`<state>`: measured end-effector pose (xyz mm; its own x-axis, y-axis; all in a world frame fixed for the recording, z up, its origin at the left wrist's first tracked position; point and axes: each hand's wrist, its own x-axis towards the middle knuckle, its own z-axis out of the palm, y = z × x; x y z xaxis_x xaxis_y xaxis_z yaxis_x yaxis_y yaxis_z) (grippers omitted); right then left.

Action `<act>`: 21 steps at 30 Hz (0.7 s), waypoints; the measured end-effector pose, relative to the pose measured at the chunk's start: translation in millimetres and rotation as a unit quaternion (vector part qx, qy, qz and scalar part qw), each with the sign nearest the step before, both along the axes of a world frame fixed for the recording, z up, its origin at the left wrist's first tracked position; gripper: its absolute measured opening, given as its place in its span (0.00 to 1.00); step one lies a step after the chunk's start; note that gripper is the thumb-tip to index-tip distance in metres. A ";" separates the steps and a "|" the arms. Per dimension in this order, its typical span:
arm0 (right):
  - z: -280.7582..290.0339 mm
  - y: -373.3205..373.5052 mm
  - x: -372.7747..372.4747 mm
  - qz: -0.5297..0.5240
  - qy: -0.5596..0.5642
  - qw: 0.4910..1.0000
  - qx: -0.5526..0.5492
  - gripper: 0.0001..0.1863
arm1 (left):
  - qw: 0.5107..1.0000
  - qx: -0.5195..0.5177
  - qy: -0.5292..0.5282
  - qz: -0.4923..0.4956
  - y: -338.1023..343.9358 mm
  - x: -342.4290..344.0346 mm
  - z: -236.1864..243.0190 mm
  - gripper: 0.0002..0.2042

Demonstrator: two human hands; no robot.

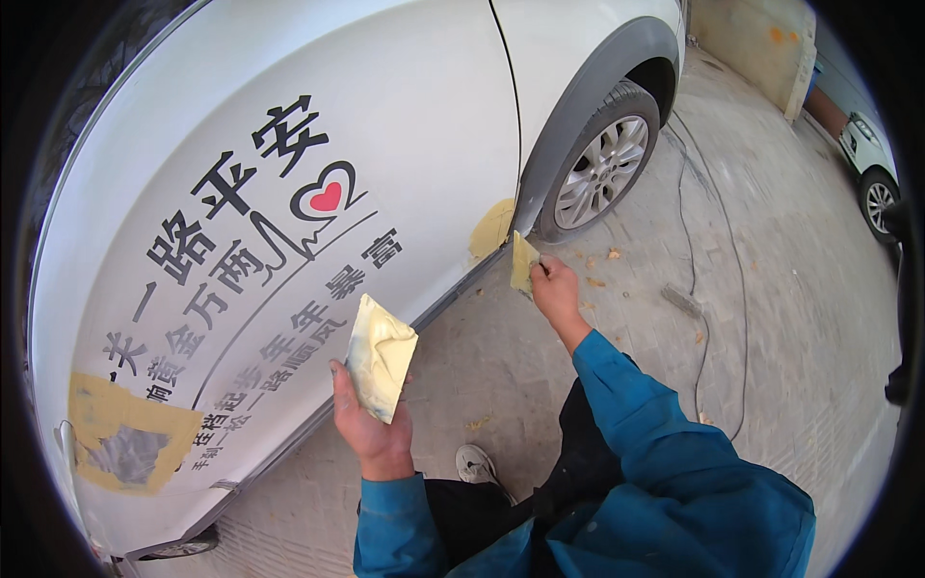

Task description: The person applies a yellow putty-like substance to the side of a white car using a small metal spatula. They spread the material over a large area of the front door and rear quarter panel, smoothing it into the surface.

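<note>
Beside the lower front corner of a white car door, I have a thin yellowish spreader pinched between thumb and fingers of the right hand; its upper edge is near a yellow filler patch, though I cannot tell whether they touch. Lower and leftward, the left hand grips a flat board bearing folded cream putty, thumb along one edge, fingers mostly hidden. In my view the board overlaps the dark sill. A grey wheel arch and front wheel bound my space ahead. Rightward, leaf-strewn pavement gives me width between the right sleeve and a dark cable.
</note>
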<state>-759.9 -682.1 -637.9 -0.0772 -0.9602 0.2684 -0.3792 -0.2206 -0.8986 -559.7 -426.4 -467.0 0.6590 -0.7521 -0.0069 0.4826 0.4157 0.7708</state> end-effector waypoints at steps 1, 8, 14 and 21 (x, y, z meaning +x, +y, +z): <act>-1.3 -5.2 0.6 -0.008 0.014 0.999 -0.040 0.11 | 1.000 -0.010 -0.012 -0.007 -0.5 -1.1 0.4 0.23; 14.3 -21.7 4.7 -0.036 0.007 0.984 -0.175 0.12 | 1.000 -0.004 0.004 0.009 1.8 0.4 4.9 0.22; 10.0 -26.8 9.6 -0.023 0.007 0.978 -0.209 0.13 | 1.000 0.002 0.004 0.007 3.3 1.1 4.8 0.21; -15.3 -31.6 19.2 -0.018 0.058 0.981 -0.186 0.13 | 1.000 -0.012 0.005 -0.002 3.6 5.3 0.8 0.26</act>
<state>-740.7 -713.7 -653.2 -0.0570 -0.7916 0.6084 -0.4869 -0.5099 -0.7092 -554.4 -422.8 -466.2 0.6555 -0.7552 0.0054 0.4920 0.4324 0.7556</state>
